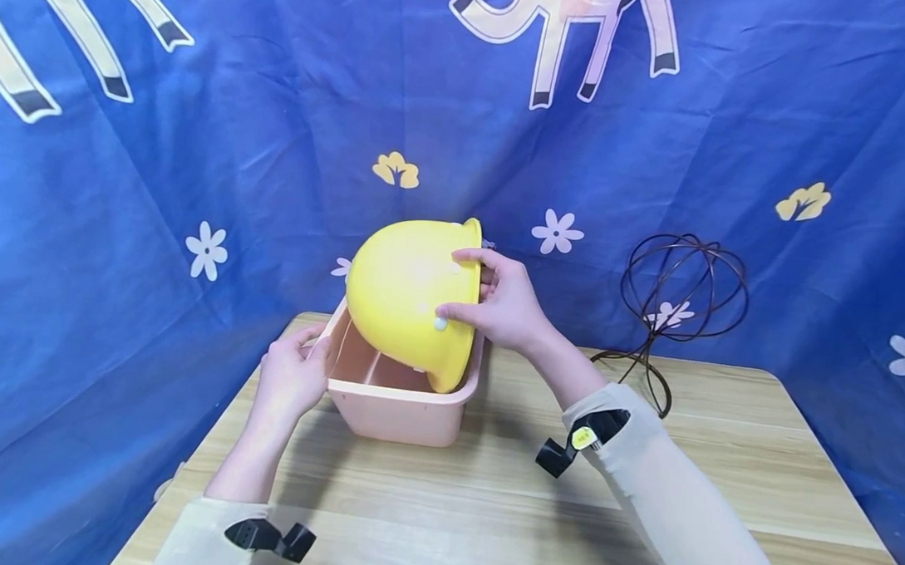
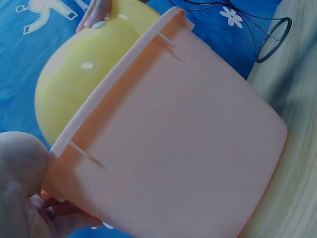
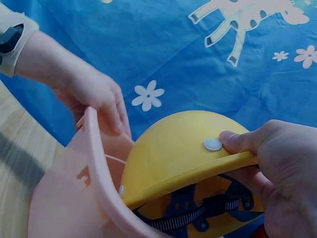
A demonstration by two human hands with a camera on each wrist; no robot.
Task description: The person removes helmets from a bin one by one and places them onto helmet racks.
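Observation:
A yellow hard hat point(image 1: 403, 289) lies tilted on its side, partly inside a pink plastic bin point(image 1: 403, 418). My right hand point(image 1: 507, 301) grips the hat by its brim, thumb on the outer shell near a white rivet and fingers reaching under the edge. In the right wrist view, the dark inner headband point(image 3: 203, 213) shows beneath the brim. With my left hand point(image 1: 295, 373) I hold the bin's left rim, the thumb over the edge. The left wrist view shows the bin's outer wall point(image 2: 178, 134), with the hat's dome point(image 2: 84, 74) rising above the rim.
A brown wire frame point(image 1: 684, 286) shaped like an open globe stands at the back right of the wooden table point(image 1: 639, 505). Behind the table hangs a blue curtain point(image 1: 293, 144) printed with flowers and animals.

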